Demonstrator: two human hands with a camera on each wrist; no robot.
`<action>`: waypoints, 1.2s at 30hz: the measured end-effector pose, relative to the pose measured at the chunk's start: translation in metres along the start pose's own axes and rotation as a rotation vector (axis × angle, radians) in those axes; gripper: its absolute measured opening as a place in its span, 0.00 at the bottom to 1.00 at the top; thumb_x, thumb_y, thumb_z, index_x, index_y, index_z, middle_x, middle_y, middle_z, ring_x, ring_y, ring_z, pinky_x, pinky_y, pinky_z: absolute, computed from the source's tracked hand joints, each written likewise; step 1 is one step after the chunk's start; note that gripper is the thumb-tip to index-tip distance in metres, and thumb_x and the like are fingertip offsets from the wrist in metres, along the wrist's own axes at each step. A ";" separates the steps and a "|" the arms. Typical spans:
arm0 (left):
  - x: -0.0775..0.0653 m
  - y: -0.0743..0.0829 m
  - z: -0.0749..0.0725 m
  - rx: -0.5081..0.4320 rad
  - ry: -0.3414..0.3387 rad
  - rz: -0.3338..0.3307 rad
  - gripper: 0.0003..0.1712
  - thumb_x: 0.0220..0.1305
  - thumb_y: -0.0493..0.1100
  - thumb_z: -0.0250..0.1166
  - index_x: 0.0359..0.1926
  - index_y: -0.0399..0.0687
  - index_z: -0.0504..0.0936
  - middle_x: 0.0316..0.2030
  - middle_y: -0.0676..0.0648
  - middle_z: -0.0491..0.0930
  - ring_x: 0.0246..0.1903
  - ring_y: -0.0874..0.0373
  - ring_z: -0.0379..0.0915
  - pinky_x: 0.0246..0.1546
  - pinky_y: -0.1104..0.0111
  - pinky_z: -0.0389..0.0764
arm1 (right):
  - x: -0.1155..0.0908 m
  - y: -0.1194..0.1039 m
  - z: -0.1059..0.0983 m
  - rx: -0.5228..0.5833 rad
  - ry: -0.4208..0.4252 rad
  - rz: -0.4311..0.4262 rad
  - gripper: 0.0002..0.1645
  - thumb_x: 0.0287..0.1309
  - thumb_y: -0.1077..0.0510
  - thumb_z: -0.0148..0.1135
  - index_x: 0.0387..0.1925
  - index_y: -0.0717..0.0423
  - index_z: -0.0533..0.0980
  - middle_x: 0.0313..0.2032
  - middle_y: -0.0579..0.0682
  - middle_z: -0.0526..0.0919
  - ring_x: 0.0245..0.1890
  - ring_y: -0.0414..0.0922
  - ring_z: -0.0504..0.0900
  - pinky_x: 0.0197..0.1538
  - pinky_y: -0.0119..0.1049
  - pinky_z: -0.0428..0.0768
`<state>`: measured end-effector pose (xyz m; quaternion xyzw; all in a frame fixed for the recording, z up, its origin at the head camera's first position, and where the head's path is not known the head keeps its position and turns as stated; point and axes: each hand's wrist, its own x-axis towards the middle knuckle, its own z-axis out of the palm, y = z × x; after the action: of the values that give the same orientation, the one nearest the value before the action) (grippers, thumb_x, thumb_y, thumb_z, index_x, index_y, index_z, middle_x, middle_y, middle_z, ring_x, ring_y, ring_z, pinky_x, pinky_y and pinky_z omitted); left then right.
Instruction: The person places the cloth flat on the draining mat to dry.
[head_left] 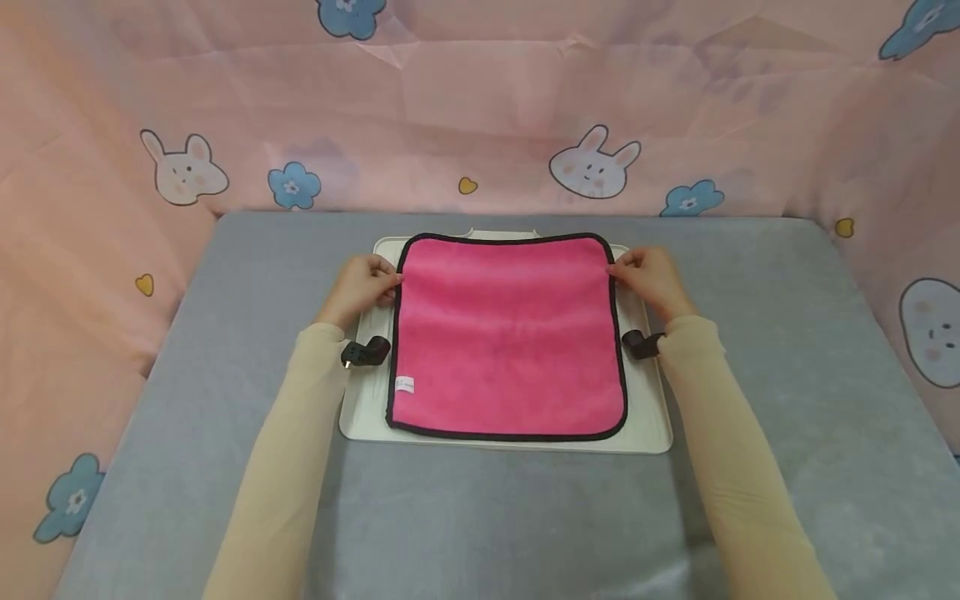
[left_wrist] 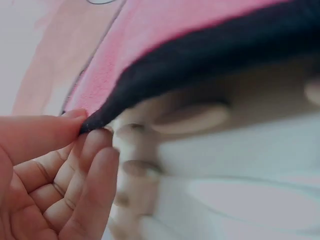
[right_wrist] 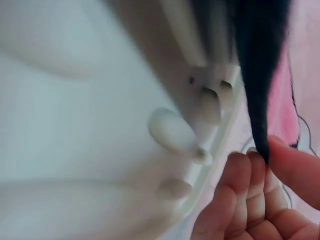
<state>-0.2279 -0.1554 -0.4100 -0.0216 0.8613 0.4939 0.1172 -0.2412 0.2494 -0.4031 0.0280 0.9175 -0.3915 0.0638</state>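
Observation:
A pink cloth (head_left: 510, 337) with black edging and a small white tag (head_left: 405, 384) is spread out over a white tray-like board (head_left: 645, 417). On its left edge, towards the far side, my left hand (head_left: 362, 287) pinches the black edging (left_wrist: 150, 80) between thumb and fingers. The right hand (head_left: 651, 279) pinches the opposite edge at about the same height. Both wrist views show the cloth's edge lifted, with the board's pale surface and rounded raised shapes (right_wrist: 172, 131) underneath. The cloth hides most of the board in the head view.
The board lies on a grey-covered table (head_left: 465, 517). A pink curtain (head_left: 480, 108) printed with rabbits and blue flowers hangs behind and at the sides. Black wrist cameras (head_left: 367, 351) sit beside the cloth, low over the board.

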 end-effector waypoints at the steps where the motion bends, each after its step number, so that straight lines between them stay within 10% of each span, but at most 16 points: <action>1: 0.001 -0.002 0.001 -0.001 -0.001 -0.002 0.09 0.64 0.37 0.60 0.36 0.30 0.75 0.23 0.46 0.77 0.19 0.65 0.73 0.26 0.75 0.78 | 0.001 0.001 0.001 -0.001 0.012 -0.006 0.16 0.60 0.56 0.60 0.34 0.70 0.77 0.21 0.43 0.76 0.25 0.39 0.70 0.30 0.31 0.68; 18: -0.009 -0.005 0.010 0.207 0.012 0.034 0.11 0.59 0.40 0.64 0.33 0.34 0.77 0.27 0.42 0.82 0.20 0.65 0.72 0.29 0.73 0.71 | -0.007 0.001 -0.001 -0.077 -0.130 -0.007 0.16 0.57 0.59 0.63 0.36 0.72 0.78 0.23 0.49 0.80 0.25 0.39 0.74 0.34 0.33 0.73; 36: -0.109 -0.022 0.002 0.262 -0.343 0.025 0.15 0.61 0.46 0.64 0.23 0.42 0.76 0.14 0.52 0.72 0.15 0.61 0.67 0.19 0.69 0.69 | -0.073 0.007 0.001 -0.191 -0.396 -0.081 0.21 0.58 0.52 0.63 0.16 0.58 0.70 0.13 0.46 0.70 0.18 0.43 0.68 0.25 0.35 0.65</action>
<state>-0.1178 -0.1736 -0.4053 0.0887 0.8858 0.3756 0.2579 -0.1684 0.2531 -0.3988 -0.0923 0.9203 -0.3030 0.2295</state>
